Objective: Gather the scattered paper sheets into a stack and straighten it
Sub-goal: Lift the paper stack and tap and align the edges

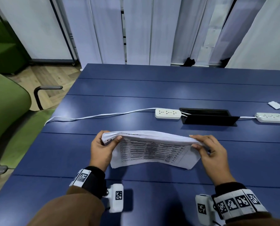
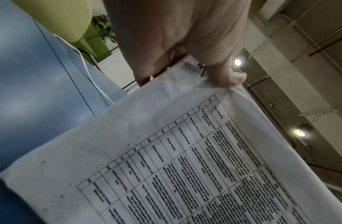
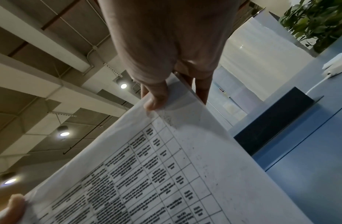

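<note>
A stack of white paper sheets [image 1: 152,150] printed with a table stands on its lower long edge on the blue table [image 1: 136,95], leaning toward me. My left hand [image 1: 103,147] pinches the stack's upper left corner, thumb on the front sheet, fingers behind. My right hand [image 1: 209,149] pinches the upper right corner the same way. In the left wrist view the thumb presses the paper sheets [image 2: 185,151] near a handwritten mark. The right wrist view shows the thumb on the front of the paper sheets [image 3: 166,166] and fingers behind them.
Two white power strips [image 1: 167,113] [image 1: 270,117] lie beyond the stack, either side of a black cable box [image 1: 207,117]; a white cord [image 1: 87,117] runs off the left edge. A small white card [image 1: 275,105] lies far right. A green chair [image 1: 7,115] stands at left.
</note>
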The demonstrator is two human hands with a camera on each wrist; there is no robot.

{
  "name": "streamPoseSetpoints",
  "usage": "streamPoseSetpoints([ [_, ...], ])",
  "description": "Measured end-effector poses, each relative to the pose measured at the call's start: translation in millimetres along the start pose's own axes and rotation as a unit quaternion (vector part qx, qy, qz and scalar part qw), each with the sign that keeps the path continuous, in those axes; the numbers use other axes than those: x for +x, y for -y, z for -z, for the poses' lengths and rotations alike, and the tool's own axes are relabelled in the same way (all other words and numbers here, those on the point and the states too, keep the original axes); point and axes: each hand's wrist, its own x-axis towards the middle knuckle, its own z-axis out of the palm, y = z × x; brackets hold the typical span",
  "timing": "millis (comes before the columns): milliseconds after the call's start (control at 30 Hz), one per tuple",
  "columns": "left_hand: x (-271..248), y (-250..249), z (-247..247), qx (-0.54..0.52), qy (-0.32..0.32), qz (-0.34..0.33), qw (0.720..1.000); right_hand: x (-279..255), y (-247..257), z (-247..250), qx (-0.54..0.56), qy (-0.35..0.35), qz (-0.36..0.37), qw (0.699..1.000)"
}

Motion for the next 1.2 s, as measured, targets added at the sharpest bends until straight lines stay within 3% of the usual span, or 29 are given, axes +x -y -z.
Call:
streamPoseSetpoints([
  [167,-1,-3,-1,0.0,-0.015,-0.017,1.0,-1,-1,-3,0.012,-0.009,-0.006,1.0],
  [367,-4,6,4,0.058,0.029,0.01,0.998,-5,-4,-10,0.037,-0.024,-0.024,0.999],
  [467,-6,6,3,0.039,0.026,0.008,0.999,-5,-3,-12,0.046,-0.024,-0.026,0.998],
  [700,-8,-11,-16,-0.043,-0.064,0.006,0.997,-15,-7,-25,0.097,-0.053,-0.083,0.99],
  [767,-9,-11,-22,-0.038,-0.094,0.004,0.995,-20,-2,-30,0.061,-0.063,-0.069,0.994],
  [1100,-5,-8,-16,-0.009,-0.136,0.003,0.991,-29,5,-24,0.012,-0.057,-0.026,0.998],
  [1200,4,-4,-10,-0.034,-0.161,0.026,0.986,-32,6,-24,0.025,-0.068,-0.054,0.996],
])
